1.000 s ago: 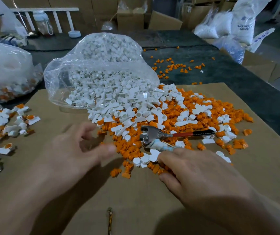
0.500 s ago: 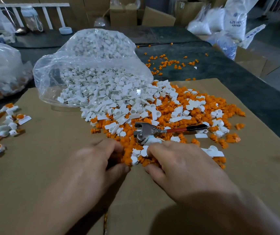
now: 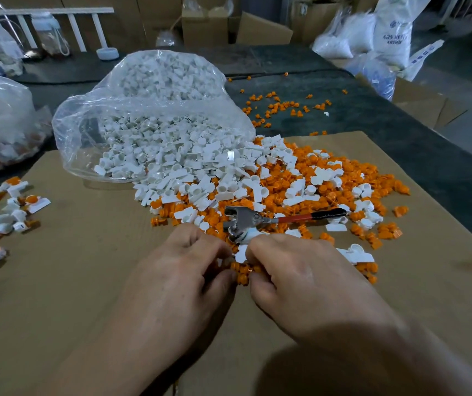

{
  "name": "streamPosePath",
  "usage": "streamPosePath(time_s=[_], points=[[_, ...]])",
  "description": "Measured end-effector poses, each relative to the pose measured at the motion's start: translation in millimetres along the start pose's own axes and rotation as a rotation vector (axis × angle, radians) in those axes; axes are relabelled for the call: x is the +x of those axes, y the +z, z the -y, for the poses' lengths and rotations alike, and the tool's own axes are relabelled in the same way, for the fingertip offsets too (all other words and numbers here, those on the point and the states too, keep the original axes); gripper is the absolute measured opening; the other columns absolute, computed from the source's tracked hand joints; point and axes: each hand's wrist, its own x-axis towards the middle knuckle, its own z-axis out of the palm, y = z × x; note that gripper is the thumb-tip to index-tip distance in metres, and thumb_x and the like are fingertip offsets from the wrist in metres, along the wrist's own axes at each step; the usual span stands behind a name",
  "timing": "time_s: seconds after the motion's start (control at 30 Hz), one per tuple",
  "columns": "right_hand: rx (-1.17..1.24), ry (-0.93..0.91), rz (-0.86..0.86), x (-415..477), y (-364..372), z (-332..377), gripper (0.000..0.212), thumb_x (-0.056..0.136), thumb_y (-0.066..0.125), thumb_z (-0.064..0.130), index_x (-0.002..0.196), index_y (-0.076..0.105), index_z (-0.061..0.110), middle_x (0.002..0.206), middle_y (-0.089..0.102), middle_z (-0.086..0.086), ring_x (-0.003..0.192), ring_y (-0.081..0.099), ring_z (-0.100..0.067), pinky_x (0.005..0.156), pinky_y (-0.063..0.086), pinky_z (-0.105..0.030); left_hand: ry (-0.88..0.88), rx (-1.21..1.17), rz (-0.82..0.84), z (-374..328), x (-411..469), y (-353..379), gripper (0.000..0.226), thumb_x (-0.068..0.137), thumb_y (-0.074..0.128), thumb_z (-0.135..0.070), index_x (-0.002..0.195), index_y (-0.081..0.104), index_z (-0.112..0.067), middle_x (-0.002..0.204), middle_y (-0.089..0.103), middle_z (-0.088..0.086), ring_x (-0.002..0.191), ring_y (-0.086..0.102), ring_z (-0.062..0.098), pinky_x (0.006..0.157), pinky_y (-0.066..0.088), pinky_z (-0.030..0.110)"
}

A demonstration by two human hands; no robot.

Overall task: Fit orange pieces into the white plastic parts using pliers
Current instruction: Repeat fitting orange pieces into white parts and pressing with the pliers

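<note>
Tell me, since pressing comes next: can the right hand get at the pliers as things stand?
Probably yes. The pliers lie on top of the pile just beyond the right hand, their red handle uncovered, nothing lying over them. Its fingers are curled among small pieces, so may need freeing first.

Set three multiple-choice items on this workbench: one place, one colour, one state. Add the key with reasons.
1. Where do the pliers lie?
A. on the mixed pile of orange and white pieces
B. on the dark mat behind
C. among the boxes at the back

2. What colour is the pliers' visible handle?
A. blue
B. red with a black tip
C. yellow

3. The clear bag of white parts is
A. knotted shut
B. empty
C. open, spilling onto the cardboard

Key:
1 A: they rest on loose pieces.
2 B: the shaft is red and its end black.
3 C: parts run out of its mouth onto the sheet.
</note>
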Motion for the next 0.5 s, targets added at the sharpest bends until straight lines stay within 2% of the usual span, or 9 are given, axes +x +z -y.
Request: streamPosePath(time_s=[0.1,0.2,0.3,0.4,0.5], points=[[0.032,0.007,-0.018,0,0,-1,0.004,0.097,0.041,0.03,0.1,0.04,0.033,0.093,0.049,0.012,0.082,0.046,-0.01,0.064,0.031,-0.025,-0.008,0.012,0.01,-1,0,-1,0.031,0.079,0.05,-0.054,0.093,0.068,-0.033,0.09,0.051,-0.014,0.074,0.058,0.012,0.055,0.053,0.041],[0.037,0.007,-0.014,1,2,-3,0.022,0.098,0.04,0.03,0.119,0.045,0.033,0.106,0.053,0.012,0.09,0.046,-0.009,0.071,0.035,-0.025,-0.004,0.044,0.038,-5,-1,-3,0.038,0.079,0.049,-0.056,0.098,0.071,-0.032,0.091,0.051,-0.013,0.073,0.058,0.013,0.054,0.053,0.04],[0.009,0.01,-0.043,2,4,-3,0.026,0.098,0.04,0.033,0.124,0.043,0.032,0.105,0.052,0.011,0.088,0.046,-0.01,0.069,0.035,-0.026,-0.026,0.049,0.022,-9,0,-2,0.042,0.079,0.047,-0.057,0.099,0.072,-0.031,0.088,0.052,-0.012,0.072,0.058,0.012,0.054,0.053,0.04],[-0.109,0.024,-0.068,2,8,-1,0.024,0.097,0.041,0.033,0.121,0.043,0.029,0.091,0.042,0.009,0.077,0.036,-0.013,0.055,0.024,-0.025,-0.06,0.067,0.023,-13,2,1,0.035,0.08,0.051,-0.055,0.094,0.072,-0.032,0.085,0.05,-0.012,0.073,0.055,0.012,0.056,0.051,0.039],[-0.158,0.036,-0.05,3,10,0,0.013,0.097,0.043,0.029,0.109,0.049,0.029,0.084,0.034,0.009,0.072,0.037,-0.015,0.052,0.02,-0.027,-0.087,0.051,0.009,-17,1,2,0.02,0.078,0.059,-0.045,0.09,0.07,-0.034,0.083,0.049,-0.013,0.072,0.053,0.01,0.057,0.05,0.039]])
